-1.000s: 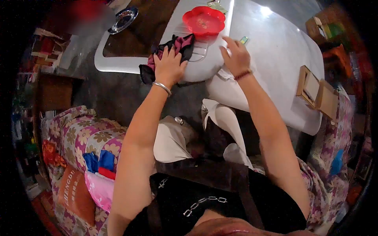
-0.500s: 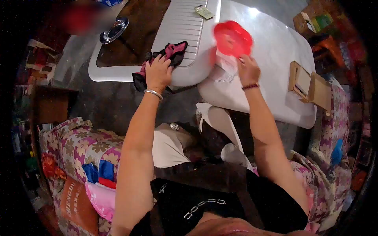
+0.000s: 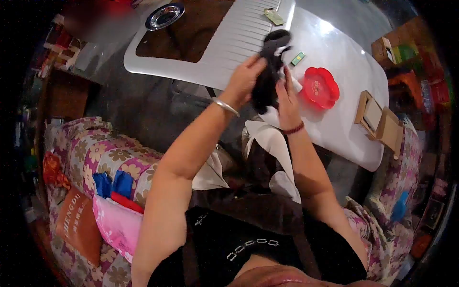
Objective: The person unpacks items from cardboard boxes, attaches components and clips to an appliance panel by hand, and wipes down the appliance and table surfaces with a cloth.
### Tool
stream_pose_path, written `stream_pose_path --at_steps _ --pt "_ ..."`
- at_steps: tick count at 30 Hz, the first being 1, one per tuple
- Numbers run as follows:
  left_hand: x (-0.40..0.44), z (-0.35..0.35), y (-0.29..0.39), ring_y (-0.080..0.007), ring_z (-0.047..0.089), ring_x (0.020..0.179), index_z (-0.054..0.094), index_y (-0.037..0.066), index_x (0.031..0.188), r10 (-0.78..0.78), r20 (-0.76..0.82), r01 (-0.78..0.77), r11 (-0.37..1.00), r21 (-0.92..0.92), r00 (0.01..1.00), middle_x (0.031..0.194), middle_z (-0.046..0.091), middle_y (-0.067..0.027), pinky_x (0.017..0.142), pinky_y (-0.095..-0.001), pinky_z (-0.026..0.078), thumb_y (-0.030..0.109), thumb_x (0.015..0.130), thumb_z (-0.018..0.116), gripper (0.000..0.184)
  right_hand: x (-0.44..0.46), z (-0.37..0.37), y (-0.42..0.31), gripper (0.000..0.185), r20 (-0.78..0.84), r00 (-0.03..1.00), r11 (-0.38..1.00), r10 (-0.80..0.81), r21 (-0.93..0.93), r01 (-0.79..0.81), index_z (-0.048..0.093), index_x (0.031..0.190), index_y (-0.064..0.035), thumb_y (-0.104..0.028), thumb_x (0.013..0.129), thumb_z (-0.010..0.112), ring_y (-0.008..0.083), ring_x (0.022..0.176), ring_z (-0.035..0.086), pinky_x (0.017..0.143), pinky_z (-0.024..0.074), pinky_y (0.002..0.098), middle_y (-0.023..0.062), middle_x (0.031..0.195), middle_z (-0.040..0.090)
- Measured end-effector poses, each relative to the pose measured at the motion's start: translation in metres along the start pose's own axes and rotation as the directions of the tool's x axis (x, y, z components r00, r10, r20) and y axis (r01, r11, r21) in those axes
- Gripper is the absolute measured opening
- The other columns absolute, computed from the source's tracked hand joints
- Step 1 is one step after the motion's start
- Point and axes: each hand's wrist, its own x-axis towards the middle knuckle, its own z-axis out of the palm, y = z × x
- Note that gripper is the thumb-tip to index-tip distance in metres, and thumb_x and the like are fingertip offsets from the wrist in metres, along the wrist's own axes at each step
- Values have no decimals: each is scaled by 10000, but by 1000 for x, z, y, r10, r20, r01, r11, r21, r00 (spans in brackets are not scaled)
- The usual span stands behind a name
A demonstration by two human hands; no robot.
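My left hand [image 3: 246, 79] is closed on a dark, bunched cloth [image 3: 267, 86], raised above the near edge of the white table. It looks mostly black here and is partly blurred by motion. My right hand [image 3: 288, 100] is upright at the cloth's right side, its fingers stretched along the edge; whether they pinch any of it is hidden. Just right of that hand, a red flower-shaped dish [image 3: 329, 88] rests on the table. Something white, perhaps paper or thin plastic, shows behind the right hand and below the cloth.
The white table [image 3: 334, 52] carries a small green box [image 3: 298, 58], a card [image 3: 273, 16] and an open cardboard box [image 3: 368, 112]. A round metal dish [image 3: 165, 16] sits at the far left over the brown panel. A flower-patterned sofa [image 3: 119, 153] lies nearby with a pink cushion [image 3: 117, 225].
My left hand has lifted the pink-and-black cloth off the ribbed tabletop and carried it right. My right hand has let go of the red dish, now on the table, and come to the cloth.
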Motion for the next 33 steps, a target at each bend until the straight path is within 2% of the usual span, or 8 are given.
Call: stream_pose_path --at_steps 4,6,8,12,20,24,27,33 --pt "11 -13 9 -241 562 1122 533 -1 1281 367 119 -361 712 603 923 1235 592 -163 975 -290 419 175 923 586 403 41 35 -30 470 36 994 863 106 494 -110 403 1398 -1 -114 957 519 185 1096 544 964 416 275 103 1278 540" --pt "19 -57 16 -301 543 1161 554 -5 1239 574 380 -533 119 838 726 1261 571 -206 1011 -331 401 175 876 634 413 61 43 -8 384 -76 993 991 -87 95 94 536 1261 9 -97 893 568 259 1077 587 946 452 342 183 1217 590" --pt "14 -102 42 -382 478 1226 585 -7 1144 568 490 -466 -201 862 661 1307 525 -234 1055 -408 361 181 814 680 391 63 52 -14 360 80 933 669 -352 -675 310 571 1196 -27 -108 846 586 362 1076 561 927 468 410 206 1222 567" --pt "19 -177 75 -392 378 1312 564 23 1125 582 276 46 -477 878 765 1416 421 -198 1077 -501 319 281 861 616 373 50 100 -20 483 556 789 475 -262 -637 607 555 1290 -276 -311 819 655 381 1257 401 1012 336 506 164 1347 459" --pt "47 -208 57 -316 252 1412 510 76 1278 568 -107 381 -388 839 816 1512 318 -148 1110 -577 206 519 971 361 560 177 160 29 431 386 885 380 -260 -802 461 563 1278 -295 -446 875 545 340 1268 413 1015 323 534 103 1353 478" --pt "38 -200 62 -337 276 1399 511 38 1314 546 -109 401 -451 797 831 1504 329 -166 1110 -578 197 536 964 366 626 262 142 38 583 517 854 784 -59 -506 360 521 1340 -291 -619 858 492 357 1162 555 989 434 434 168 1251 599" --pt "39 -196 60 -342 273 1400 529 28 1310 566 -85 401 -462 791 820 1501 330 -176 1106 -568 211 529 956 381 631 308 95 58 469 238 856 511 -459 -717 474 621 1226 -194 -449 833 649 344 1098 588 944 466 405 158 1144 650" --pt "40 -191 63 -313 240 1419 532 30 1317 549 -143 416 -413 810 824 1516 312 -165 1124 -547 175 535 946 375 646 337 58 79 441 -33 999 248 2 -968 -33 572 1271 -321 -408 845 643 312 1132 579 967 473 420 144 1236 576"
